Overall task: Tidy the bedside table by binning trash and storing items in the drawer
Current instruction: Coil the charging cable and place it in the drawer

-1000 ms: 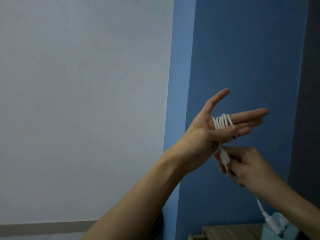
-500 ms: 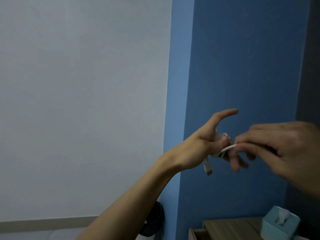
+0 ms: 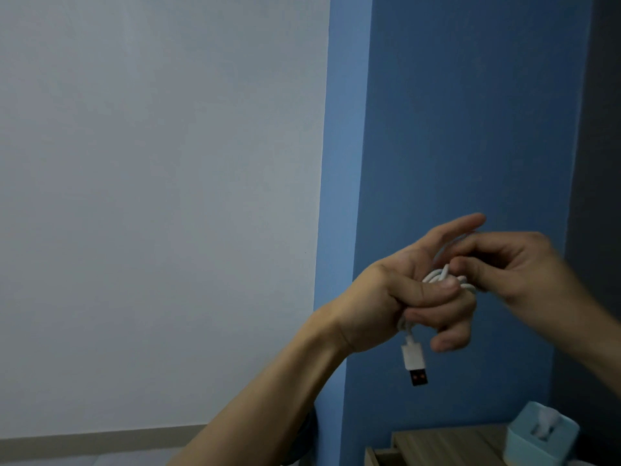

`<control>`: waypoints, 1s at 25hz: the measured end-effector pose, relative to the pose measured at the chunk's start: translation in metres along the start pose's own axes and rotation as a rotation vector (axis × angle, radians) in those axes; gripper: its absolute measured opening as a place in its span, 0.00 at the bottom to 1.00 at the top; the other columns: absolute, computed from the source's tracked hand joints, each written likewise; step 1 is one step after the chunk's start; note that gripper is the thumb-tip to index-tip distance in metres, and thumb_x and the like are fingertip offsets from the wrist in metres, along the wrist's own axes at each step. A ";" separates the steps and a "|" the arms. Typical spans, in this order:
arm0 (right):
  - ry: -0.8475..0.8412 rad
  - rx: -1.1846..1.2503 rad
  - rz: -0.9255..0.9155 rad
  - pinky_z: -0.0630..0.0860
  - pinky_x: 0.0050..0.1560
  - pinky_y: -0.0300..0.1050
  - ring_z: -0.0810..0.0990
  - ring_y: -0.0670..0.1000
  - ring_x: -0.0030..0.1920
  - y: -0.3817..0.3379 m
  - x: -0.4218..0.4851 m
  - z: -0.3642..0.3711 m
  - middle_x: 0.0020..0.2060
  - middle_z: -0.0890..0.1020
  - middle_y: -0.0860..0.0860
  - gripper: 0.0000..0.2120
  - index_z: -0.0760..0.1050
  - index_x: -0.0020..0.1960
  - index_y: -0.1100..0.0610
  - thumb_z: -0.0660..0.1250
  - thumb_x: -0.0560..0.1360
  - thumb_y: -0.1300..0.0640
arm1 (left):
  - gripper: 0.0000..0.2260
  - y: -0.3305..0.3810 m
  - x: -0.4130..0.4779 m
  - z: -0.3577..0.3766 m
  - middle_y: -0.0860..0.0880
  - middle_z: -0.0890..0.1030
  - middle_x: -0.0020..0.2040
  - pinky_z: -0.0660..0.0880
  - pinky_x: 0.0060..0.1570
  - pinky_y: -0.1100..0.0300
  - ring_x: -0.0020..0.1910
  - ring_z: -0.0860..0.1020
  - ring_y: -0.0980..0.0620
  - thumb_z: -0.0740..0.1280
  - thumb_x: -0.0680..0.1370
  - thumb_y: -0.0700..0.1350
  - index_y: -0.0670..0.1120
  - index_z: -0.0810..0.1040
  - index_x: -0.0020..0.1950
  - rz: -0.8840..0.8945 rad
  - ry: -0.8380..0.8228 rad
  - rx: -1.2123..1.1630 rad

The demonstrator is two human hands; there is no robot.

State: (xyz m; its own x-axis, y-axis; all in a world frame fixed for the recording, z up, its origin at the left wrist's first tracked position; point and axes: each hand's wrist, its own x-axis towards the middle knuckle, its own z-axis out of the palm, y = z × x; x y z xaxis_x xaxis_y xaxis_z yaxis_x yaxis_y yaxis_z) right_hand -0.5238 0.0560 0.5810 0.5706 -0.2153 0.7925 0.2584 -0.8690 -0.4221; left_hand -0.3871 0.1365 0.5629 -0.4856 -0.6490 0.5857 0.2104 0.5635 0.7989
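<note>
Fingers of the left hand [image 3: 413, 297] are clamping the coiled white cable [image 3: 443, 279] so it cannot unravel, while the right hand [image 3: 510, 264] is pinching its loose end, presumably tucking it in.

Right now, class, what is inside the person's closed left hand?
White cable coils show between the left hand's thumb and fingers, and a USB plug hangs below. The right hand covers the far loops; the cable's other end cannot be seen.

A bedroom at home: blue painted wall [image 3: 470, 129], light wooden bedside worktop [image 3: 447, 442], pale blue tissue box [image 3: 541, 438] at its right edge.
</note>
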 end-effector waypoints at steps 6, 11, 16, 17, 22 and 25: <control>0.000 0.255 0.164 0.75 0.30 0.30 0.81 0.42 0.29 0.006 -0.012 0.011 0.27 0.84 0.50 0.16 0.84 0.38 0.46 0.60 0.73 0.59 | 0.31 -0.003 0.001 0.000 0.53 0.67 0.23 0.73 0.41 0.62 0.28 0.76 0.53 0.51 0.77 0.32 0.50 0.49 0.77 0.055 0.010 0.108; -0.109 0.239 -0.023 0.78 0.44 0.34 0.83 0.45 0.41 -0.005 -0.018 0.009 0.37 0.85 0.49 0.21 0.81 0.49 0.43 0.62 0.65 0.32 | 0.29 0.005 -0.006 -0.010 0.55 0.69 0.21 0.73 0.37 0.64 0.26 0.77 0.54 0.49 0.77 0.33 0.43 0.46 0.77 0.070 0.024 0.132; 0.046 0.045 -0.013 0.74 0.37 0.29 0.77 0.41 0.35 0.006 -0.021 0.001 0.34 0.80 0.45 0.21 0.82 0.41 0.41 0.65 0.59 0.28 | 0.23 0.001 -0.007 -0.013 0.53 0.57 0.20 0.65 0.26 0.66 0.19 0.67 0.57 0.44 0.81 0.42 0.41 0.50 0.77 -0.040 0.069 0.038; 0.003 0.041 -0.006 0.74 0.38 0.29 0.78 0.41 0.37 0.005 -0.022 0.003 0.36 0.80 0.44 0.22 0.82 0.43 0.42 0.65 0.60 0.28 | 0.22 0.001 -0.007 -0.012 0.53 0.56 0.21 0.62 0.24 0.66 0.18 0.63 0.58 0.44 0.82 0.42 0.40 0.50 0.76 -0.050 0.073 0.016; -0.013 -0.026 -0.055 0.75 0.39 0.37 0.79 0.46 0.38 -0.005 -0.022 0.010 0.36 0.81 0.49 0.18 0.81 0.45 0.44 0.63 0.66 0.33 | 0.21 0.003 -0.001 -0.007 0.53 0.56 0.19 0.62 0.22 0.69 0.17 0.65 0.59 0.45 0.82 0.40 0.39 0.53 0.76 -0.015 0.116 -0.036; 0.039 -0.191 -0.080 0.74 0.39 0.34 0.80 0.45 0.37 -0.005 -0.024 0.013 0.34 0.82 0.46 0.16 0.80 0.43 0.46 0.60 0.71 0.37 | 0.17 0.002 0.003 0.001 0.53 0.64 0.16 0.70 0.25 0.67 0.18 0.72 0.55 0.47 0.83 0.44 0.40 0.65 0.69 -0.013 0.320 0.002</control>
State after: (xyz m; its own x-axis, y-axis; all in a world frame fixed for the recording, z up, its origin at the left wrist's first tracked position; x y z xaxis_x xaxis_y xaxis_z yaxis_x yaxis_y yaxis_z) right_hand -0.5287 0.0715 0.5587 0.5224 -0.1564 0.8382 0.1468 -0.9519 -0.2691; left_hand -0.3889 0.1357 0.5663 -0.1961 -0.7840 0.5890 0.2040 0.5549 0.8065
